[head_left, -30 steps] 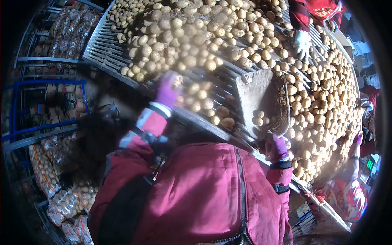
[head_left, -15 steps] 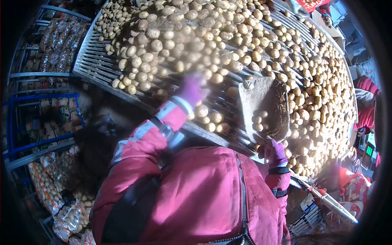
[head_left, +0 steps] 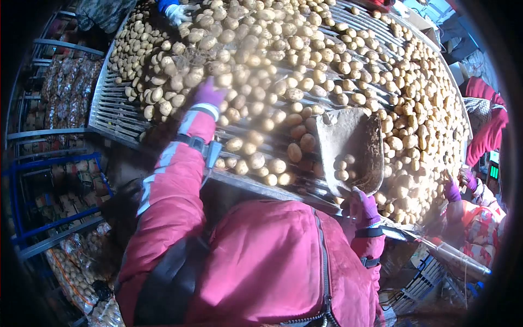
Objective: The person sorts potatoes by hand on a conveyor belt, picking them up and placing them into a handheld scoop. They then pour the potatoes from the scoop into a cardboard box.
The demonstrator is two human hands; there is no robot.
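Observation:
My right hand, in a purple glove, is wrapped round the handle end of a worn scoop. The scoop rests on a slatted sorting table, with several small potatoes inside it. My left hand, gloved the same way, reaches out over the potatoes, its fingers stretched forward among them and partly blurred. Larger potatoes lie near the table's front edge, between my left forearm and the scoop.
Metal slats show at the table's left. A co-worker's white-gloved hand touches the far potatoes. At right, another person's purple-gloved hand is at the pile, beside a red sleeve. Bagged potatoes stand lower left.
My left hand has moved left and farther out over the potatoes. My right hand stays on the scoop. A white-gloved hand has come in at the top, and purple-gloved hands at the right.

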